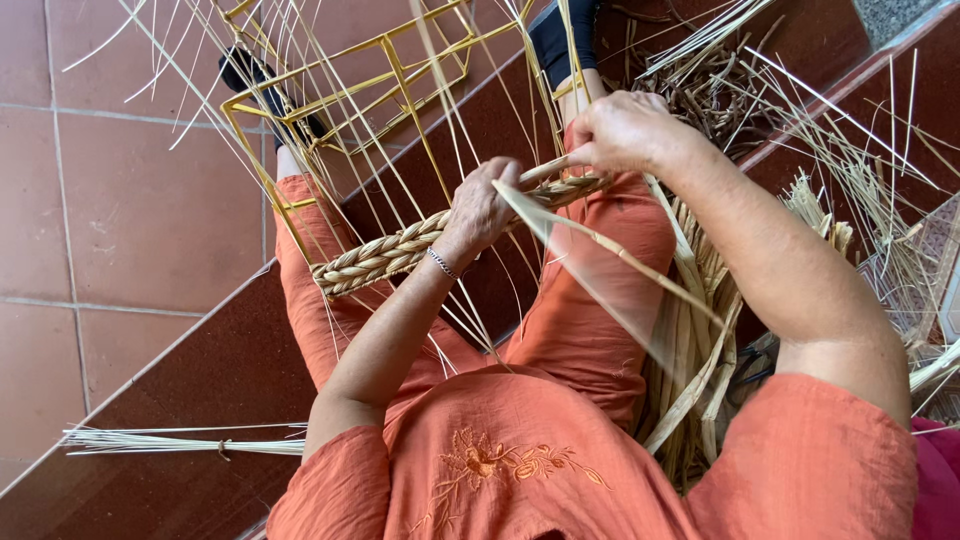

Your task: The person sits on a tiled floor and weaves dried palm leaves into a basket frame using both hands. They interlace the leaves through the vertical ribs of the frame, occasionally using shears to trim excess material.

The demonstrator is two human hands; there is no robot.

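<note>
A thick plaited band of pale straw (385,255) runs across my lap from lower left to upper right. My left hand (482,207) grips the plait near its working end, a thin bracelet on the wrist. My right hand (622,130) pinches loose flat straw strands (610,245) at the plait's end. One long strand slants down to the right from between the hands. I sit in orange clothes with my knees under the work.
A yellow wire frame (395,70) stands ahead by my feet, with thin straw stems fanning over it. Bundles of straw (700,340) lie at my right side, and a tied bundle (180,440) lies on the red tiled floor at left.
</note>
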